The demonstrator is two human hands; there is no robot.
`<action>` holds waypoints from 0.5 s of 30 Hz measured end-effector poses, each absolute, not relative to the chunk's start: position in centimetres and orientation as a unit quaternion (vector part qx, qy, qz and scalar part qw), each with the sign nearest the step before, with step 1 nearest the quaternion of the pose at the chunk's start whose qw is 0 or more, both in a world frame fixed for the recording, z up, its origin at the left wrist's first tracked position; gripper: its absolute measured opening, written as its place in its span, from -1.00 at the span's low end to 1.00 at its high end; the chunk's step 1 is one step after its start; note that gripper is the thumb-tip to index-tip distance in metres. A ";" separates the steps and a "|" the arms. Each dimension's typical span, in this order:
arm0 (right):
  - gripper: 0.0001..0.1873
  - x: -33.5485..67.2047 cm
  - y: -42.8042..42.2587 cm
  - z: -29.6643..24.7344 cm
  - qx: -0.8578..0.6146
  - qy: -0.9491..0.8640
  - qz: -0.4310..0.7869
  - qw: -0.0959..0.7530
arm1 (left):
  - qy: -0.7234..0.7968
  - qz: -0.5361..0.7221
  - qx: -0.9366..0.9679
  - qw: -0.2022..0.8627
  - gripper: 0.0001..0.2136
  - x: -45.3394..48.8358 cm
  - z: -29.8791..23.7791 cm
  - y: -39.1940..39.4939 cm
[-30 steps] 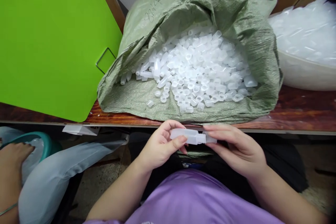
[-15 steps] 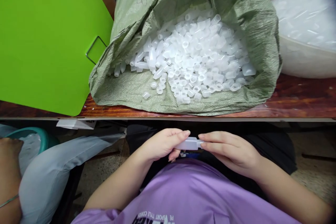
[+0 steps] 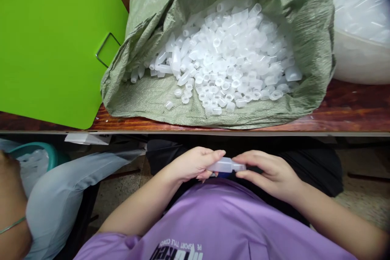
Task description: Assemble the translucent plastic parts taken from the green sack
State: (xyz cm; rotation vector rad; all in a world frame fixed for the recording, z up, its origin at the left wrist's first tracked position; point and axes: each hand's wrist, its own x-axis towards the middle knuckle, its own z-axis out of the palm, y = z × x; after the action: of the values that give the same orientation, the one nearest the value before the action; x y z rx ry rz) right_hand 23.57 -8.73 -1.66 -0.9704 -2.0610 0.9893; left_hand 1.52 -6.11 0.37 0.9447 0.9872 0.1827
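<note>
A small translucent white plastic bottle (image 3: pixel 224 165) lies on its side in front of my purple shirt. My left hand (image 3: pixel 198 164) is closed around its base end, the thumb along the top. To the right, its narrower neck (image 3: pixel 239 167) points toward my right hand (image 3: pixel 268 172). The thumb and forefinger of that hand are parted, one on either side of the neck, with the neck showing between them. Whether a fingertip still touches it is hard to tell. Beyond my hands, a green woven sack (image 3: pixel 146 101) holds a heap of small translucent plastic caps and tubes (image 3: pixel 225 65).
The sack rests on a wooden table (image 3: pixel 359 109). A bright green board (image 3: pixel 51 44) with a metal handle stands at left. At right is a white tub (image 3: pixel 362 57) of clear plastic pieces. Another person's arm (image 3: pixel 12 207) reaches over a teal bucket (image 3: pixel 53 156) at lower left.
The fingers of my right hand have spread apart, and more of the bottle's neck shows. The bottle and my left hand have shifted slightly right. The view has tilted a little.
</note>
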 end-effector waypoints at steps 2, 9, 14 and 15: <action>-0.80 23.0 -9.0 -2.0 -0.458 -0.677 0.493 0.298 | 0.470 0.097 0.467 0.742 -0.54 2.0 0.4 -6.5; -0.60 21.1 -9.1 -3.4 -0.537 -0.364 0.702 0.293 | 0.526 0.085 0.582 0.614 -0.60 2.5 -0.1 -7.3; -0.69 21.2 -9.5 -4.2 -0.500 -0.364 0.694 0.369 | 0.470 0.116 0.694 0.533 -0.64 1.4 0.0 -6.7; -0.72 21.4 -9.6 -4.2 -0.494 -0.399 0.672 0.382 | 0.461 0.113 0.714 0.515 -0.60 1.3 0.0 -6.6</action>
State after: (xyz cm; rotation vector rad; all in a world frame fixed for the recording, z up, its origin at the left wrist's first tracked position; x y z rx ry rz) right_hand 21.39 -9.65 -4.22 -1.2604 -1.0188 1.7138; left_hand 1.28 -6.58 0.04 1.7150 1.1087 0.2718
